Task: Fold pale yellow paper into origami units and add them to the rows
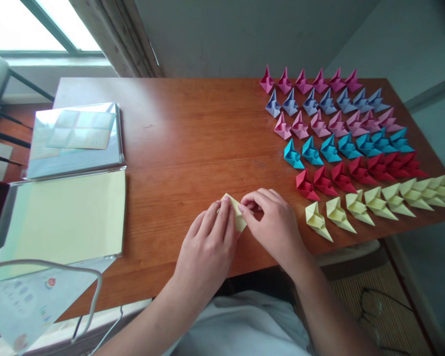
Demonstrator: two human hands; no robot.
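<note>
A small pale yellow folded paper piece (236,211) lies on the wooden table (193,138) near its front edge. My left hand (207,247) presses its fingers down on the piece's left part. From the right, my right hand (272,222) pinches the same piece with curled fingers. Both hands are closed on the paper and hide most of it.
Rows of finished folded paper shapes fill the table's right side: magenta (304,81), lilac-blue (326,103), pink (319,123), turquoise (330,148), red (341,177), pale yellow (356,207). An open clear box with yellow sheets (66,217) and its lid (74,141) sit at left.
</note>
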